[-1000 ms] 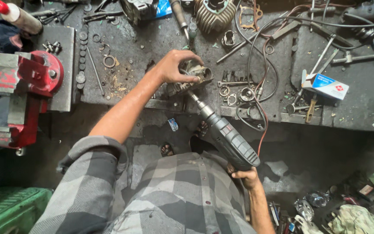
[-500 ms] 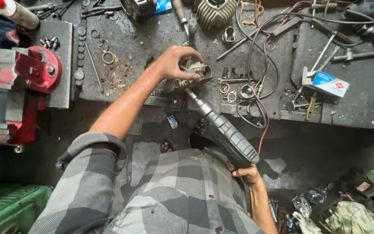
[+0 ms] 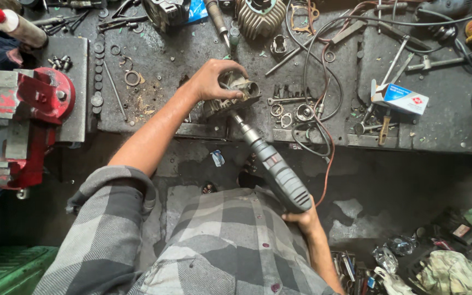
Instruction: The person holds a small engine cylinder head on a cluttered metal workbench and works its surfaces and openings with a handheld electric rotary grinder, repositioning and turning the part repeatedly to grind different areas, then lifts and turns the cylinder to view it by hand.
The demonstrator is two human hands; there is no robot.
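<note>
1. I see the metal engine part (image 3: 235, 94) sitting at the front edge of the bench (image 3: 154, 60), just above the middle of the frame, and my left hand (image 3: 210, 81) is clamped over its top, pinning it down.
2. My right hand (image 3: 301, 219), low and right of centre, is wrapped around the rear of the grey power tool (image 3: 271, 166); the tool's thin nose runs up and left and meets the underside of the part.
3. I judge the job to be mid-way: the tool is engaged with the part, and nothing shows it finished. I cannot tell whether the tool is running.
4. Just right of the part lie loose rings and gaskets (image 3: 288, 114) and a spanner (image 3: 282, 100), apart from it.
5. Further out: a finned cylinder (image 3: 260, 16) at top centre, a blue and white box (image 3: 400, 99) at right, a red vise (image 3: 25, 123) at left.
</note>
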